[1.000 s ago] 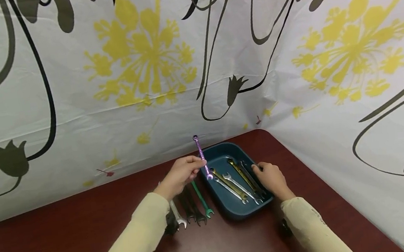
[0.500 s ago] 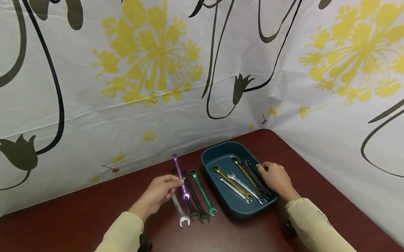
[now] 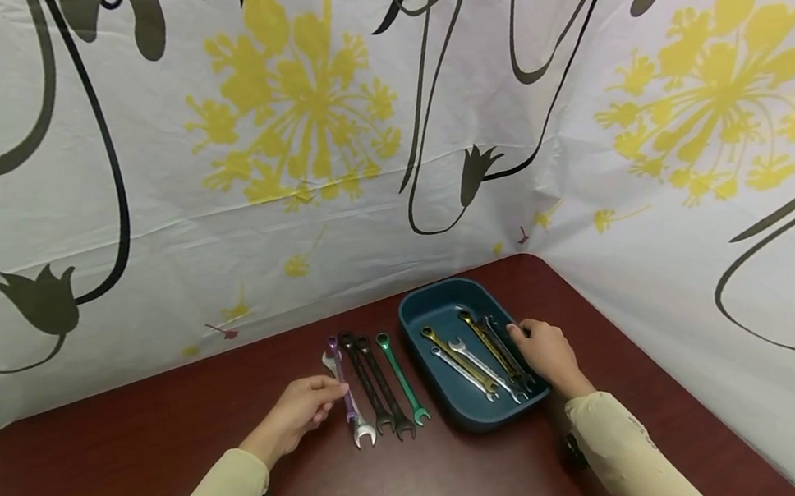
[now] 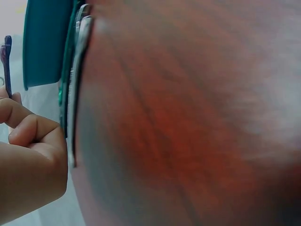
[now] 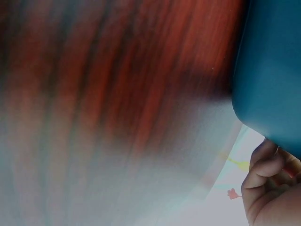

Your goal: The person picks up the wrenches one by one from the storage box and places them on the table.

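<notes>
My left hand [image 3: 297, 416] pinches a purple wrench [image 3: 337, 358] between thumb and fingers. The purple wrench overlaps a silver wrench [image 3: 364, 432] at the left end of a row on the table. Beside that lie two black wrenches [image 3: 368, 384] and a green wrench [image 3: 403, 380], roughly parallel. In the left wrist view, the purple wrench [image 4: 7, 70] sticks up past the fingers. My right hand [image 3: 549, 355] grips the right side of a dark teal bin [image 3: 442, 307]; its curled fingers show at the bin's wall [image 5: 268, 80] in the right wrist view.
Inside the bin lie several wrenches, among them a silver wrench [image 3: 485, 368], a gold wrench [image 3: 468, 367] and a dark wrench [image 3: 500, 341]. The reddish-brown table [image 3: 132, 454] meets a patterned cloth [image 3: 186, 282] behind and on the right.
My left hand has carried the purple wrench from over the bin leftward and down to the silver wrench at the row's left end. My right hand stays on the bin.
</notes>
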Tool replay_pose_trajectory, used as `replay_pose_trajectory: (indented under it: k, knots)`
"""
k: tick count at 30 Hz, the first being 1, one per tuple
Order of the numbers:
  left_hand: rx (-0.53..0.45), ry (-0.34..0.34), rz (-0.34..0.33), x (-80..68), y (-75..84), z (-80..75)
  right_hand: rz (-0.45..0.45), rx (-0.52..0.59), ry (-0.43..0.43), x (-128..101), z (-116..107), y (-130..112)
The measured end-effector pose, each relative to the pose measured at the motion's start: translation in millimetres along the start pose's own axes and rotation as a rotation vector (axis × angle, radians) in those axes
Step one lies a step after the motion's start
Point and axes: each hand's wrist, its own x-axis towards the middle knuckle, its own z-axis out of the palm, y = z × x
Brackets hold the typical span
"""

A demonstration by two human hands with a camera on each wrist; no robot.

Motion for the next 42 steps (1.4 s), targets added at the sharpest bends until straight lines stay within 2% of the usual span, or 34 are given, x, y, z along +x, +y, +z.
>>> replay_pose_trajectory:
  k: [8, 15, 23, 28, 42]
  knots:
    - [-0.006, 0.015, 0.007, -8.1, -17.1, -2.6, -0.012, 0.006, 0.013, -0.2, -0.3, 0.1]
    - [-0.023, 0.054, -0.031, -10.6, -26.9, -5.9, -0.003, -0.001, 0.018, -1.4, 1.0, 0.0]
    - [-0.010, 0.085, -0.042, -10.6, -26.6, -6.7, -0.007, -0.005, -0.001, 0.7, -0.1, 0.4]
    - [0.032, 0.114, -0.054, -7.2, -27.9, -4.6, -0.004, 0.007, -0.001, -1.5, -1.9, -0.6]
    - [0.064, 0.113, -0.034, -6.2, -30.4, -4.0, -0.007, 0.002, 0.000, -1.6, -1.6, 0.6]
